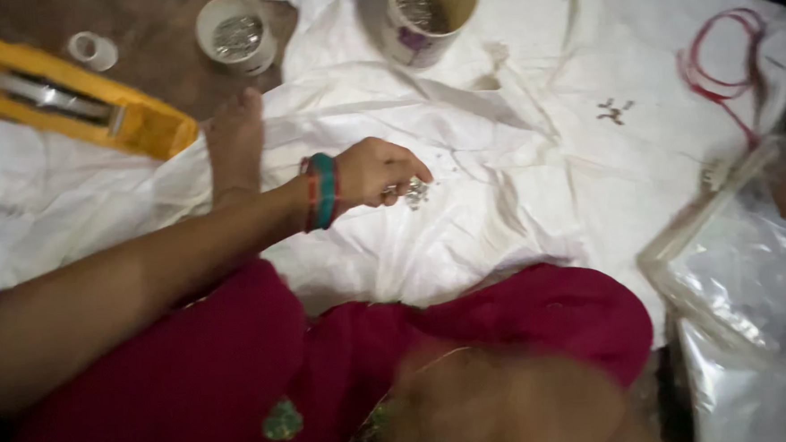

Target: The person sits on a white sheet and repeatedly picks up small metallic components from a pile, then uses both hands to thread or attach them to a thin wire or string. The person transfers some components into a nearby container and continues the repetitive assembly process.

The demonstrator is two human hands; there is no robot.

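So the left hand is out over the crumpled white cloth sheet spread on the floor, fingers pinched together on a small cluster of shiny silver bits, which hangs just above the sheet, about in its middle. Can't make out what the bits are exactly, too small and blurry. There's a stack of green and red bangles on that wrist, right behind the hand. A bare foot rests on the sheet just behind the bangles, toes pointing up toward the sheet's far edge. Past that far edge, on the brown floor, sits a white round cup with more silvery pieces inside, and next to it a small white ring-shaped roll. A second cup, cream coloured with a purple mark, stands on the sheet's top edge, also holding silver stuff. Off the sheet's upper left corner lies a yellow plastic tray-like holder with something metallic in it. On the sheet's right side there's a loop of red cord, and below that some clear plastic bags. Near the bottom edge it's a dark red garment across the lap. The right hand isn't showing clearly; there's only a brown blur at the bottom.
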